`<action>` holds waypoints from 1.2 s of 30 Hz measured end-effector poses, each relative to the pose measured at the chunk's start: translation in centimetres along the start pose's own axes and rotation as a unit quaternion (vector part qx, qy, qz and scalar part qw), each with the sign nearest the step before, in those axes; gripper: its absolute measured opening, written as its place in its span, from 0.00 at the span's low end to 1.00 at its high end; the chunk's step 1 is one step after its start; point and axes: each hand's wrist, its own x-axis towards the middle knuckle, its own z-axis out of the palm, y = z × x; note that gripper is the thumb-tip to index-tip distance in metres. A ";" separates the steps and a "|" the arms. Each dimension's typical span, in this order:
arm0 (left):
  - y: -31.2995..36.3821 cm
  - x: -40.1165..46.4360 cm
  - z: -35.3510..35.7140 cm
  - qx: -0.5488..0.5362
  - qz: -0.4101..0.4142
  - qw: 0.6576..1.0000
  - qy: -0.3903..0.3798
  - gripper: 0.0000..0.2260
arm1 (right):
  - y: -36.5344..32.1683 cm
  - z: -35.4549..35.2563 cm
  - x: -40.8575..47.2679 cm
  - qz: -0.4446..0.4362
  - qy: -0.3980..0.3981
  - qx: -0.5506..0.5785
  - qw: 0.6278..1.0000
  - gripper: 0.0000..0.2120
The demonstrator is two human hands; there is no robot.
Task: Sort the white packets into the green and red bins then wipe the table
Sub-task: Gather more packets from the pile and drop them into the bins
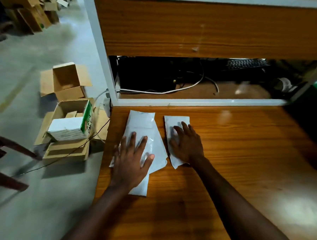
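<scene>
Pressing spread hands, left hand (131, 162) on overlapping packets (144, 135), right hand (186, 144) on single packet (174, 124); slick stack risks sliding off surface (234, 160) edge.

Dim, motion-blurred wide-angle view; glare patches on the table (243, 161), edges bowed.

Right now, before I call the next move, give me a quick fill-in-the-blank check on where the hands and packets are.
1. The left hand lies flat on a stack of overlapping white packets near the table's ____ edge.
2. The right hand rests on a ____ white packet lying apart from the stack.
3. Both hands are open, palms facing ____.
4. The packets lie on a ____ table.

Missing words: left; single; down; wooden
</scene>
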 end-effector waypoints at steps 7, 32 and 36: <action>-0.9 0.0 2.1 0.036 0.052 0.997 -0.038 0.29 | -1.5 3.5 -1.7 0.027 0.032 -0.034 0.999 0.30; 17.9 -3.7 1.3 -0.118 0.314 0.941 -0.045 0.25 | 7.7 -2.2 -24.2 0.244 0.290 0.026 0.925 0.27; 24.4 -5.6 2.1 -0.137 0.355 0.922 -0.063 0.25 | 12.0 -3.4 -29.2 0.270 0.328 0.025 0.905 0.23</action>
